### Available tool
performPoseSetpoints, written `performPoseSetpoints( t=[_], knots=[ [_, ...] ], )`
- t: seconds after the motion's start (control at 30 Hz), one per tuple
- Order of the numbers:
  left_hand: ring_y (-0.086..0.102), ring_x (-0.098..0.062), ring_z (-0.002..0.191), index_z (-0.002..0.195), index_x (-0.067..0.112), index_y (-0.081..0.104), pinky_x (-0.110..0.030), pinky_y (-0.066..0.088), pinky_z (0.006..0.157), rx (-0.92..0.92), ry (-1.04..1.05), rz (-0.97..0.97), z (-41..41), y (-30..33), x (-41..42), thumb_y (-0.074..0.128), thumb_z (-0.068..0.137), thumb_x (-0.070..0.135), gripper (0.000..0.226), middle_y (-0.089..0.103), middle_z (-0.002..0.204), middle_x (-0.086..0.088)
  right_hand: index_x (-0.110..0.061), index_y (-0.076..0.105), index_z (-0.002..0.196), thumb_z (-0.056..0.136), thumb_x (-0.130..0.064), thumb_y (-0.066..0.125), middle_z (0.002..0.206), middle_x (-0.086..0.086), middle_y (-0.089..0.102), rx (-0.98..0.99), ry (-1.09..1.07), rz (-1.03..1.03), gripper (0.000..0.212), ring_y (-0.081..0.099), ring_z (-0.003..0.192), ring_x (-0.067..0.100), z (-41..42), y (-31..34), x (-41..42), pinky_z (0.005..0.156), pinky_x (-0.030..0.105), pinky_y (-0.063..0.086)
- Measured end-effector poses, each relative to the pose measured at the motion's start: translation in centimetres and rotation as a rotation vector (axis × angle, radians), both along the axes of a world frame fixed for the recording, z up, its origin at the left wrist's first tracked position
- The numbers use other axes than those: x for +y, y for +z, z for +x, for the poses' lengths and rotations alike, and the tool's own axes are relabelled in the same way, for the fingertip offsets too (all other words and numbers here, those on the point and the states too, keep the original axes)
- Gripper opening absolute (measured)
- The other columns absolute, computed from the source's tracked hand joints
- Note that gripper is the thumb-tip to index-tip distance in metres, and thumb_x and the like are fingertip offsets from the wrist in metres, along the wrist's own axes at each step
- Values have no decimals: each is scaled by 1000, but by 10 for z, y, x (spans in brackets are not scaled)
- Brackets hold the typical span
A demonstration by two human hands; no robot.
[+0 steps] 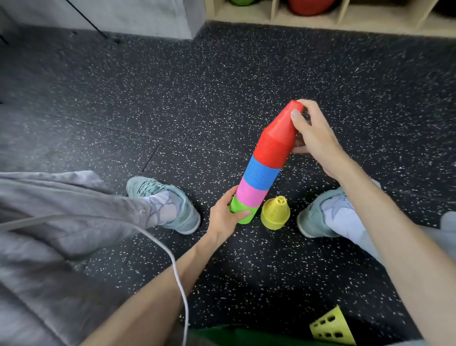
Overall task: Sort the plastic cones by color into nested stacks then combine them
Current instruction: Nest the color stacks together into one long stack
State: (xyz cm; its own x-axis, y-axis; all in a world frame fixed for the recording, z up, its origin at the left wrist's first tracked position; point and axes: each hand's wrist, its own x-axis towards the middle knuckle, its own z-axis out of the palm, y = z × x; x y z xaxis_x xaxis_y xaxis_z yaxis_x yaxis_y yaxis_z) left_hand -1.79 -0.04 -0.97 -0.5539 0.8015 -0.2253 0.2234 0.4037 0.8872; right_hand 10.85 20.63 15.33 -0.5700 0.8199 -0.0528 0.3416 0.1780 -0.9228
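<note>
The floor (246, 81) is black rubber matting flecked with white, laid in large tiles whose seams run across it. At the far edge a grey wall (118, 14) meets the floor on the left, and a pale wooden cubby shelf (308, 17) stands on the right, with a red ball (309, 6) and a green ball (240, 2) in its compartments. The person sits on the floor with both legs apart, a teal sneaker (170, 205) on the left and another teal sneaker (318, 217) on the right. A white cable (172, 261) trails across the grey trouser leg (61, 222) and over the left forearm.

Between the feet, a tall nested stack of cones (266, 168) leans away towards the right, banded green at the bottom, then pink, blue and red at the top. The left hand (227, 217) grips the green base, thumb curled across its front and fingers round the far side. The right hand (313, 138) holds the red top, thumb pressed on the near slope and index finger hooked over the tip; the other fingers lie behind the red band. Just beside the green base, on its right, a short yellow cone stack (275, 213) stands upright on the floor, apart from both hands. At the near edge a yellow perforated piece (330, 326) lies on something green (246, 337).
</note>
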Motion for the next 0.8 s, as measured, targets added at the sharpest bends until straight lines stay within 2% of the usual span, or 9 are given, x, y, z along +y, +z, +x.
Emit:
performPoseSetpoints(
  t=[0.13,0.23,0.4,0.5,0.6,0.7,0.8],
  knots=[
    [59,-4,116,146,29,52,-28,47,106,34,19,49,-7,17,2,86,79,11,77,63,122,23,-38,46,138,107,-42,44,111,0,61,56,-37,53,31,66,100,16,1,20,-10,78,41,64],
    [61,-7,118,145,29,53,-38,50,108,28,35,109,-7,33,9,87,78,10,77,65,126,20,-39,49,136,106,-43,46,99,-3,59,104,-69,122,30,66,95,16,3,43,-14,74,40,64],
    [61,-10,122,143,38,52,-46,49,109,36,47,207,-3,64,19,87,76,13,79,66,130,18,-41,51,133,104,-44,48,94,-5,60,164,-82,255,29,69,90,20,13,86,-23,59,26,56],
    [62,-9,120,138,44,54,-47,50,106,35,40,255,6,78,23,87,74,14,77,66,126,21,-47,52,129,102,-47,49,90,-6,61,166,-115,333,27,69,87,24,22,103,-30,64,34,60],
    [64,-12,119,136,45,54,-48,52,103,10,27,286,19,91,27,88,69,25,78,67,126,20,-54,52,125,99,-51,48,89,-9,61,169,-154,396,27,69,87,25,35,116,-37,69,40,62],
    [64,-12,118,139,40,54,-46,54,102,-8,1,295,31,99,35,89,71,17,80,65,120,22,-71,49,110,95,-57,47,92,-8,62,149,-178,439,20,69,93,29,50,128,-40,70,41,62],
    [63,-12,119,142,35,53,-45,54,103,-11,-47,280,41,98,39,89,74,14,80,65,123,18,-70,49,110,95,-57,46,92,-8,62,119,-201,446,20,70,90,30,63,129,-35,75,45,63]
  ],
)
